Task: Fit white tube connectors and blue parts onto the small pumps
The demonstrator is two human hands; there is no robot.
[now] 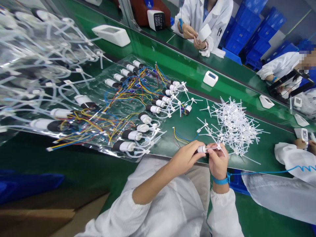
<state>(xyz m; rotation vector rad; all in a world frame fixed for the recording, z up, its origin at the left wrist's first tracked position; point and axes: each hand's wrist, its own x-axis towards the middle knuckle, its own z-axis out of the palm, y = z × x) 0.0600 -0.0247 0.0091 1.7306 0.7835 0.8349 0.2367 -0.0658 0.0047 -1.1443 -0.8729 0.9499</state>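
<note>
My left hand (185, 157) is closed around a small white cylindrical pump (201, 149), whose white end points to the right. Yellow, red and blue wires (179, 137) trail from behind that hand onto the green bench. Close against the pump's end, my right hand (217, 160) pinches a thin translucent tube piece with a white connector (219, 146). The fingertips of both hands nearly meet, and whether the tube sits on the pump's nozzle cannot be made out. A blue wrist strap (221, 181) circles my right wrist.
A pile of white tube connectors (234, 126) lies just beyond my right hand. Several wired pumps (128, 135) rest on clear plastic to the left, near bagged tubing (37, 59). White devices (210, 78) stand along the green conveyor (182, 65). Co-workers in white coats (219, 13) sit opposite and right.
</note>
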